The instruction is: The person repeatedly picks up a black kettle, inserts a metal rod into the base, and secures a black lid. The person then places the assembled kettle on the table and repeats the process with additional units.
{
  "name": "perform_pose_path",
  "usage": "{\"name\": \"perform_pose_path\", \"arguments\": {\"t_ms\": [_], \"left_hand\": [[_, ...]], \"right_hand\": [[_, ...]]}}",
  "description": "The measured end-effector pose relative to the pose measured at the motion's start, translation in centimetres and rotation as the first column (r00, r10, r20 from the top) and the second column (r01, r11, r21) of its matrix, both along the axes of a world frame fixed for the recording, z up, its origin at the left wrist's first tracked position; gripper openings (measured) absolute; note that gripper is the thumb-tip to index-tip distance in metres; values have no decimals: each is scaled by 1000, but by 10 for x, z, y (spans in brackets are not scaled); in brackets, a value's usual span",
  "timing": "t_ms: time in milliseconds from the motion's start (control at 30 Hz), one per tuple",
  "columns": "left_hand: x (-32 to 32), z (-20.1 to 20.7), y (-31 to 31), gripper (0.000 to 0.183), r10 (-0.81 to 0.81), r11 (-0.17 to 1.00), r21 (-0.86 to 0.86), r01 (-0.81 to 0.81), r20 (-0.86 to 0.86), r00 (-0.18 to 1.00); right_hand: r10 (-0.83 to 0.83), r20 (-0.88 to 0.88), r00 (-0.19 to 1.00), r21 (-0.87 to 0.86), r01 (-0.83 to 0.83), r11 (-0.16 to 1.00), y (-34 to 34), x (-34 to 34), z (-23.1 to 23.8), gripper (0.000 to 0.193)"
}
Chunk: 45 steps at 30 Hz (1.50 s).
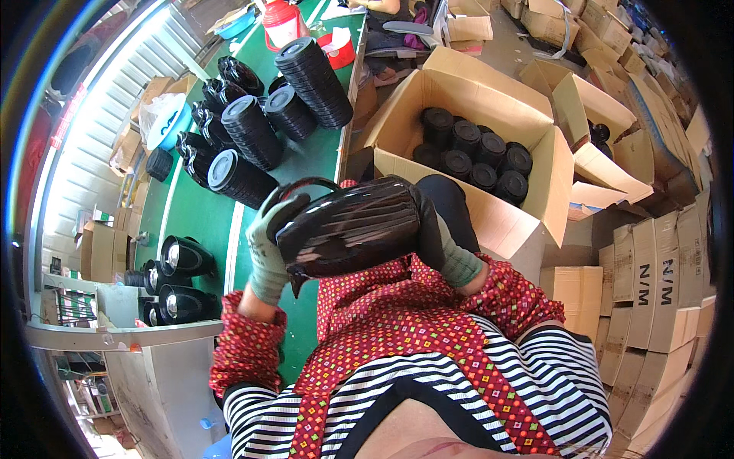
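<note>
A glossy black jug (348, 227), with a curved handle and a small pointed spout, lies sideways above my lap. My left hand (271, 241), in a grey-green glove, is closed around its open-rim end, close to the handle. At the opposite end my right hand (443, 243), in a glove with dark palm and fingers, is wrapped around the base; its fingertips are partly hidden. Left of the jug, stacks of round black ribbed parts (243, 177) lean on the green table (310, 180). The inside of the jug cannot be seen.
To the right, an open carton (501, 222) holds several black cylinders (466, 138). Black jugs with silvery insides (183, 256) lie at the table's left. A red bucket (284, 24) stands at the far end. Flattened cartons (657, 275) are stacked at far right.
</note>
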<state>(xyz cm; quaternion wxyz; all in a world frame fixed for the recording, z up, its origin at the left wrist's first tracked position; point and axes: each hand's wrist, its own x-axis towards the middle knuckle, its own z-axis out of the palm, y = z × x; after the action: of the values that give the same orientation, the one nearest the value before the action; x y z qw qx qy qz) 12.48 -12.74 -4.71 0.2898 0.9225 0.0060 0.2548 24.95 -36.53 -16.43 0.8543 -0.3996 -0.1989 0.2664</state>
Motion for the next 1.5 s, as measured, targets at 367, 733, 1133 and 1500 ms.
{"name": "perform_pose_path", "arguments": {"t_ms": [367, 733, 1133, 1500], "left_hand": [[6, -113, -42, 51, -469, 415, -889, 194, -27, 883], [-16, -201, -60, 44, -294, 22, -1000, 13, 6, 956], [-72, -101, 4, 53, -215, 838, -508, -200, -644, 735], [-120, -205, 124, 74, 323, 918, -50, -393, -481, 815]], "right_hand": [[258, 919, 297, -289, 66, 955, -18, 36, 107, 96], [223, 352, 909, -340, -98, 935, 3, 61, 65, 52], [136, 322, 937, -620, 100, 778, 29, 95, -86, 36], [214, 740, 637, -602, 486, 634, 25, 45, -17, 20]]}}
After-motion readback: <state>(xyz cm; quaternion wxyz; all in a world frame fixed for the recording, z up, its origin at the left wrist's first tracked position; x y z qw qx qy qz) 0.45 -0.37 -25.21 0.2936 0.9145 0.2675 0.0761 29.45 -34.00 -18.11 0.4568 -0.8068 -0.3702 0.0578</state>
